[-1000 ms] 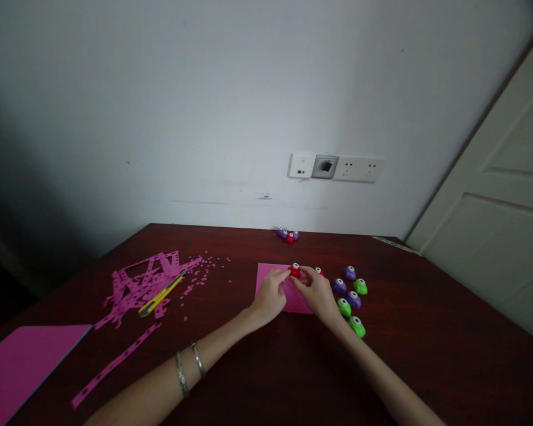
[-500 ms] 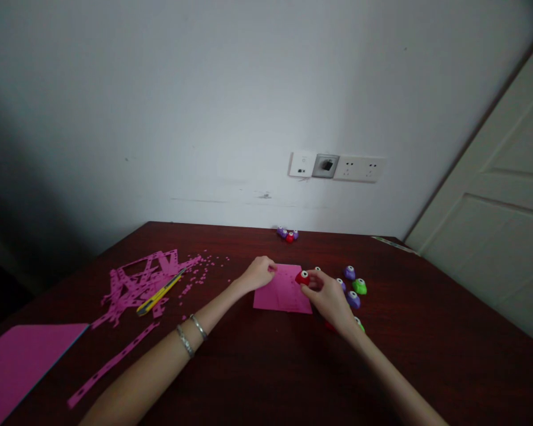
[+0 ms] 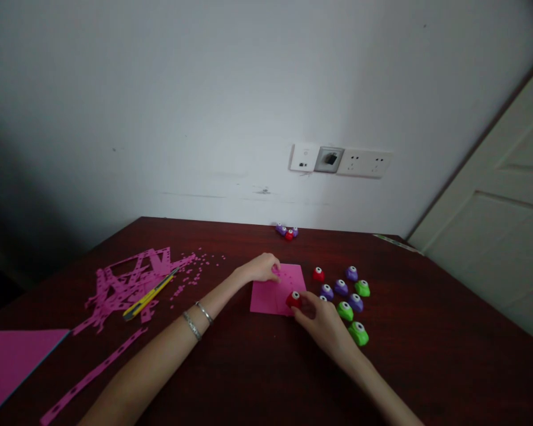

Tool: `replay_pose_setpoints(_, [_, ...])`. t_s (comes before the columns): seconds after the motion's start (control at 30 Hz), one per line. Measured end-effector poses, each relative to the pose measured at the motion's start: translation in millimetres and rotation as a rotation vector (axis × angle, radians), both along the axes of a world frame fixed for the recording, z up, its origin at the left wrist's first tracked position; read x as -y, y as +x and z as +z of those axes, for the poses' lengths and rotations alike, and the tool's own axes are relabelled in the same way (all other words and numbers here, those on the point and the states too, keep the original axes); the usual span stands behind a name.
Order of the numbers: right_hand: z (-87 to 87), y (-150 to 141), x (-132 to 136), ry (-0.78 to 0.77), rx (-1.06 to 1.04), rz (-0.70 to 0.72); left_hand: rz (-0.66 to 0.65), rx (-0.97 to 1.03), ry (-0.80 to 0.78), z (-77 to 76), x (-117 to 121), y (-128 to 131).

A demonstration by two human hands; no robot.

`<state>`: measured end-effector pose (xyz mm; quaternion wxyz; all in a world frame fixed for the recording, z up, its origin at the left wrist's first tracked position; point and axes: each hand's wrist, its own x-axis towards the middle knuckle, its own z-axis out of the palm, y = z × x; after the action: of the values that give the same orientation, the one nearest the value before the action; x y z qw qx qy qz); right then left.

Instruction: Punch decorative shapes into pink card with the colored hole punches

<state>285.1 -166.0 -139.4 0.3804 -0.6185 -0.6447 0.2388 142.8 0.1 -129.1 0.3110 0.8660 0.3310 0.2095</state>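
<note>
One red punch (image 3: 294, 300) is pinched between the thumb and fingers of your right hand (image 3: 326, 324), at the near right corner of the pink sheet (image 3: 265, 300). Your left hand (image 3: 261, 268) is at the sheet's far left part, its fingers curled; whether they grip anything I cannot tell. Right of the sheet you have another red punch (image 3: 318, 275), with purple punches (image 3: 340, 289) and green punches (image 3: 345, 312) nearby, while a yellow cutter (image 3: 150, 296) lies across pink strips (image 3: 124, 288) to your left

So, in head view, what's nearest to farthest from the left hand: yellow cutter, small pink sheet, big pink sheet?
1. Small pink sheet, partly under the left hand.
2. Yellow cutter, off to the left.
3. Big pink sheet, at the left edge.
</note>
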Motion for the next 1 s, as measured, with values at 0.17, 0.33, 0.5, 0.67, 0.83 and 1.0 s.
replay_pose_setpoints(0.17, [1.7, -0.9, 3.5, -0.034, 0.055, -0.007, -0.128, -0.117, 0.107, -3.4, -6.1, 2.5])
replay_pose_setpoints(0.33, [-4.2, -1.1, 4.5, -0.02, 0.08, 0.004, -0.123, -0.132, 0.066, -0.5, -5.5, 4.5])
replay_pose_setpoints(0.5, [-4.3, -2.1, 6.3, -0.039, 0.073, 0.006, -0.098, -0.102, -0.007, 2.4, -4.2, 6.2])
replay_pose_setpoints(0.67, [2.3, -4.9, 9.2, -0.051, 0.147, 0.007, -0.158, -0.04, -0.132, 5.7, -6.3, -1.3])
replay_pose_setpoints(0.83, [6.2, -4.0, 9.9, -0.038, 0.121, 0.026, -0.174, -0.02, -0.306, 17.5, -11.3, -15.3])
replay_pose_setpoints(1.0, [8.6, 1.5, 8.6, 0.002, 0.077, -0.01, -0.133, 0.085, -0.345, 28.0, -17.5, -25.8])
